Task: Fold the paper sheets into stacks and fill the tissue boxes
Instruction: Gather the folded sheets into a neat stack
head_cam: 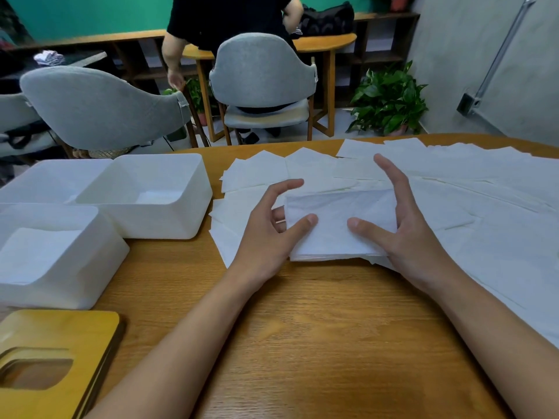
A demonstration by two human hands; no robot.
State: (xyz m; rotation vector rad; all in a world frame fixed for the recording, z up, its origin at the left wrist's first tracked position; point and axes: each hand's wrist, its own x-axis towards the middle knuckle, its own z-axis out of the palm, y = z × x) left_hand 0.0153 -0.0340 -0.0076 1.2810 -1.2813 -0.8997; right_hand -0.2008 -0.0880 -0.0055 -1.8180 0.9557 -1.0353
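Note:
A folded stack of white paper sheets (pixel 338 228) lies on the wooden table (pixel 302 343) in front of me. My left hand (pixel 266 237) grips its left end, thumb on top and fingers curled at the edge. My right hand (pixel 414 237) holds the right end, thumb pressed on top, fingers along the side and the index finger raised. Loose flat sheets (pixel 484 207) are spread under and behind the stack. Three white tissue boxes stand at the left: the near one (pixel 99 267) holds folded paper, the middle one (pixel 169 219) shows a little paper at its bottom, the far one (pixel 45 179) looks bare.
A yellow wooden box lid (pixel 54 358) with an oval slot lies at the front left corner. Beyond the table stand grey chairs (pixel 263 71) and a potted plant (pixel 390 101). A person in black sits at a far desk.

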